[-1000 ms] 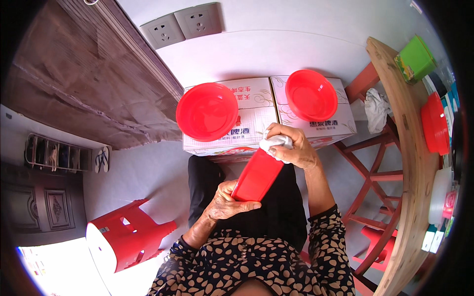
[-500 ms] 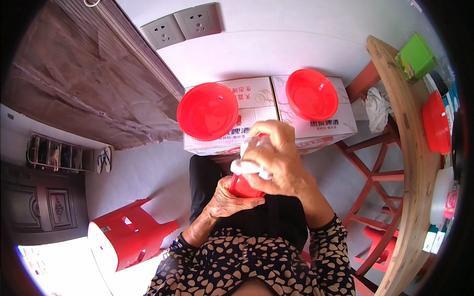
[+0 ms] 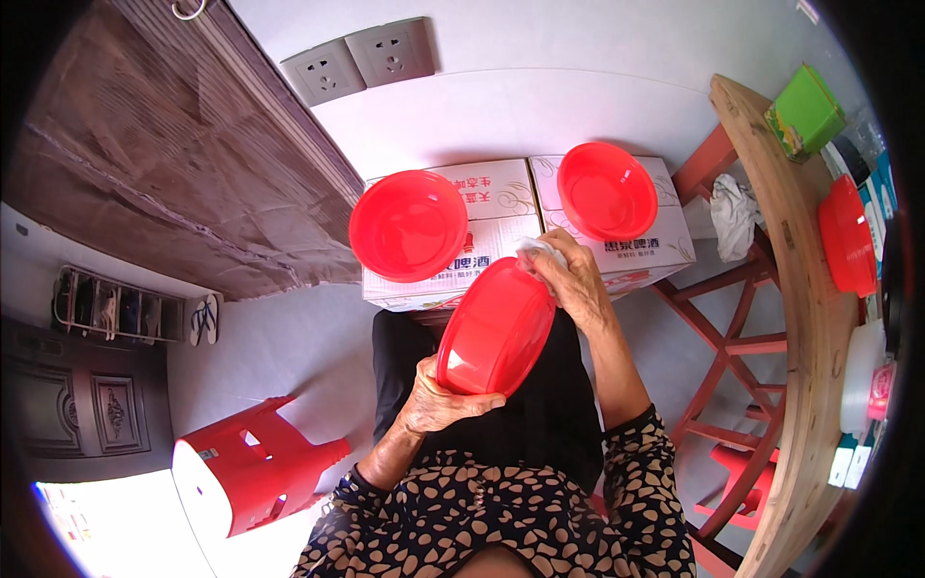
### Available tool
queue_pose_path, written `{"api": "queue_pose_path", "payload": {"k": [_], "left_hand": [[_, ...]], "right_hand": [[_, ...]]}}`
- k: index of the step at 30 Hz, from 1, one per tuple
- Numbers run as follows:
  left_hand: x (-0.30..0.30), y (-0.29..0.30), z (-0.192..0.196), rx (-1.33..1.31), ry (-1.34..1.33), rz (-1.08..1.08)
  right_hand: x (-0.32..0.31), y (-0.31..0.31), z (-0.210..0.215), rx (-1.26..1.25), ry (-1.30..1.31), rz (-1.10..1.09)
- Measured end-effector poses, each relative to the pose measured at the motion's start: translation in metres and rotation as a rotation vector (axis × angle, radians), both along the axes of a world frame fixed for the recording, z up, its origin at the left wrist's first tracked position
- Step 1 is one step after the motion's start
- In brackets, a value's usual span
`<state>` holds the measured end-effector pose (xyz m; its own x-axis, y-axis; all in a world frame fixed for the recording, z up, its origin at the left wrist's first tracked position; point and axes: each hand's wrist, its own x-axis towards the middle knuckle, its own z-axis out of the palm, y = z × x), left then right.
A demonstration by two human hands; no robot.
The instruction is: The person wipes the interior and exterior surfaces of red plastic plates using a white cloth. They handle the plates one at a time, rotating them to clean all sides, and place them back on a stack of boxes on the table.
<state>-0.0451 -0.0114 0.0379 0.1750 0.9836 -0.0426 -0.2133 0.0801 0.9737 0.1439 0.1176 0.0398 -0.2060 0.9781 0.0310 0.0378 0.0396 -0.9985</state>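
Note:
A red plastic bowl (image 3: pixel 493 332) is tilted on its side over my lap, its outer wall and base turned toward me. My left hand (image 3: pixel 434 397) grips its near lower edge, thumb lying along the outside. At the bowl's far right edge, my right hand (image 3: pixel 570 281) has its fingers closed around a white cloth (image 3: pixel 541 255), which touches the rim. Beyond my knees, one red bowl (image 3: pixel 409 226) stands on the left carton (image 3: pixel 496 231), and another red bowl (image 3: pixel 607 193) stands on the right carton (image 3: pixel 665 236).
A wooden table (image 3: pixel 800 385) at the right carries a red basin (image 3: pixel 848 236) and a green box (image 3: pixel 806 111). A crumpled white cloth (image 3: pixel 734 217) hangs by its frame. A red stool (image 3: pixel 255 467) lies on the floor at left, with slippers (image 3: pixel 204 320) and a shoe rack (image 3: pixel 116 306) beyond.
The held bowl has turned so its outer side shows fully. My right hand, with the cloth, has moved from in front of the bowl to its far right edge.

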Motion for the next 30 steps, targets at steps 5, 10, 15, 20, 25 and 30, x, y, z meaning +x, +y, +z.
{"api": "queue_pose_path", "payload": {"k": [5,10,15,20,25,30], "left_hand": [[-0.003,0.001,-0.007,-0.015,0.004,-0.010],[-0.005,0.001,-0.005,-0.041,-0.066,0.019],[-0.008,0.002,-0.005,-0.059,-0.287,0.063],[-0.006,0.001,-0.015,-0.073,-0.487,0.152],[-0.010,0.006,-0.022,-0.119,-0.672,0.201],[-0.010,0.022,-0.024,-0.115,-0.766,0.242]], "right_hand": [[-0.012,-0.010,0.024,0.381,-0.245,0.043],[-0.027,-0.024,0.055,0.706,-0.408,0.119],[-0.010,-0.003,0.041,0.411,-0.121,0.218],[0.006,-0.015,0.032,-0.048,0.100,0.191],[0.005,-0.041,0.000,0.000,0.237,0.023],[-0.018,-0.082,-0.018,0.417,-0.003,-0.143]]}}
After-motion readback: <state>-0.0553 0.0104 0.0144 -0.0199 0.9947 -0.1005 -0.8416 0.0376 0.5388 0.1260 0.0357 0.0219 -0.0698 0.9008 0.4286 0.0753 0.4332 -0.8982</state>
